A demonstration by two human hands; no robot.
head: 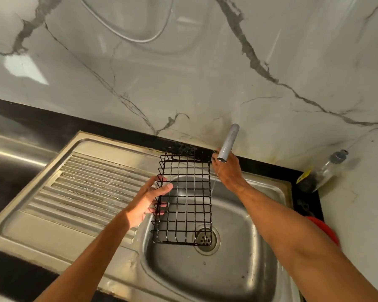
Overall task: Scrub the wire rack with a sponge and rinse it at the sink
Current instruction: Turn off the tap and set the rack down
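Home kitchen; steel sink (109,216), marble backsplash (205,83)

Bare left hand (147,201) and bare right hand (228,171); both forearms uncovered along all that shows. Nothing but skin worn there. Veins and tendons raised along the right forearm.

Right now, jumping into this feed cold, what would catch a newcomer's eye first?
The black wire grid rack, held over the stainless steel sink basin by the left hand gripping its left edge. Next, the grey tap spout above its far right corner, trickling a thin stream, with the right hand just behind it.
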